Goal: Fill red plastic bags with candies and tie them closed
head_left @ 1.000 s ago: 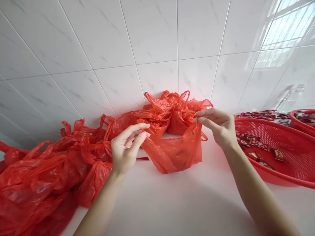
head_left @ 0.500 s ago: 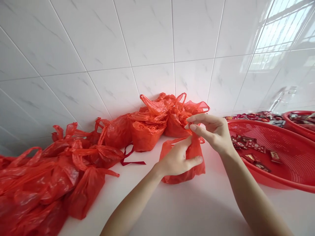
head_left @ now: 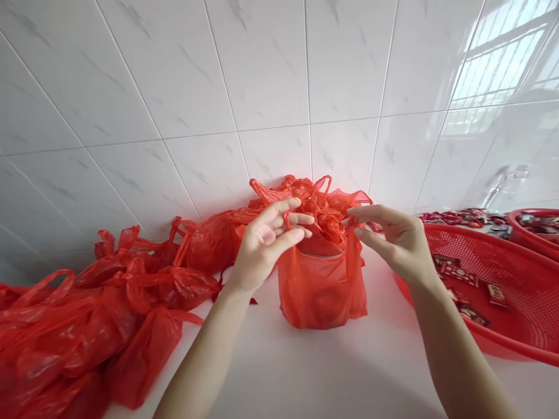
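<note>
A thin red plastic bag (head_left: pixel 323 291) hangs upright between my hands, low over the white surface, its handles raised. My left hand (head_left: pixel 273 238) has the left handle looped at its fingers, with the thumb and fingers closed round it. The right handle is pinched between the thumb and fingers of my right hand (head_left: pixel 388 235). A dark rounded shape shows through the bag's front. Right behind it stand other red bags (head_left: pixel 301 189) with crumpled tops, against the tiled wall.
Several tied red bags (head_left: pixel 91 314) are heaped on the left. On the right a red perforated basket (head_left: pixel 528 285) holds small wrapped packets (head_left: pixel 458 273). Behind it lie more packets (head_left: pixel 467 217), a clear bottle (head_left: pixel 509 189) and a second red basket (head_left: pixel 530 241).
My left hand has risen from the bag's front to its left handle. The bag has been pulled up and spread between my hands, and the view has shifted slightly.
</note>
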The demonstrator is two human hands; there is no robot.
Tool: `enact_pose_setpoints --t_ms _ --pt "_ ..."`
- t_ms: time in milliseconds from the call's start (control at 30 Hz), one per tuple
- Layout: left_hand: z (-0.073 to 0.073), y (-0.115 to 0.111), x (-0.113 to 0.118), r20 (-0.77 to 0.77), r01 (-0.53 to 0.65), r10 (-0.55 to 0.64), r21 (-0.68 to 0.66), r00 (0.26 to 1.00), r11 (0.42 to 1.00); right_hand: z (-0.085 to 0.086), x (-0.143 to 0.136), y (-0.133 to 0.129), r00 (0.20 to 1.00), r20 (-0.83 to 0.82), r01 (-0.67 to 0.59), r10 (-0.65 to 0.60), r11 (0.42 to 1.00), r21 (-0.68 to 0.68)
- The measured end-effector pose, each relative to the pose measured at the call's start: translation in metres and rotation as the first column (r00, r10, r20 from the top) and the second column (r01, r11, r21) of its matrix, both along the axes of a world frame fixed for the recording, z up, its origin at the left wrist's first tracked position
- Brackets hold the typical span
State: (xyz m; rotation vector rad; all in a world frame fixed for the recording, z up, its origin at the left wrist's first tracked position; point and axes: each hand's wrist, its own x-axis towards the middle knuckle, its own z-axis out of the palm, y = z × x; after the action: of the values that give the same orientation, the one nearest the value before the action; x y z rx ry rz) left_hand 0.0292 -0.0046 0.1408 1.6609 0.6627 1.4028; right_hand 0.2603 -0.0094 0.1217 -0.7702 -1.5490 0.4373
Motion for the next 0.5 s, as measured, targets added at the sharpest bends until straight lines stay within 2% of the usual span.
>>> enact_pose_setpoints --t_ms 100,200,333,500 --pt "0.017 -0.001 -0.006 -0.048 -0.096 0.100 0.084 0.994 0.992 0.002 0.006 -0.002 0.999 -0.050 -0.004 0.007 0.999 0.052" --pt "0.020 -0.002 -0.005 -0.199 -0.136 0.161 0.133 0.967 0.982 0.001 0.008 -0.001 1.000 -0.006 0.011 -0.011 0.999 0.044" --pt "0.007 -0.001 0.012 -0.342 -0.100 0.142 0.137 0.929 0.985 -0.005 0.000 0.002 0.997 0.073 -0.007 0.004 0.999 0.044" --pt "-0.010 -0.002 0.041 -0.389 -0.121 0.151 0.099 0.909 0.988 -0.011 -0.011 0.002 0.976 0.214 -0.050 0.036 0.997 0.059"
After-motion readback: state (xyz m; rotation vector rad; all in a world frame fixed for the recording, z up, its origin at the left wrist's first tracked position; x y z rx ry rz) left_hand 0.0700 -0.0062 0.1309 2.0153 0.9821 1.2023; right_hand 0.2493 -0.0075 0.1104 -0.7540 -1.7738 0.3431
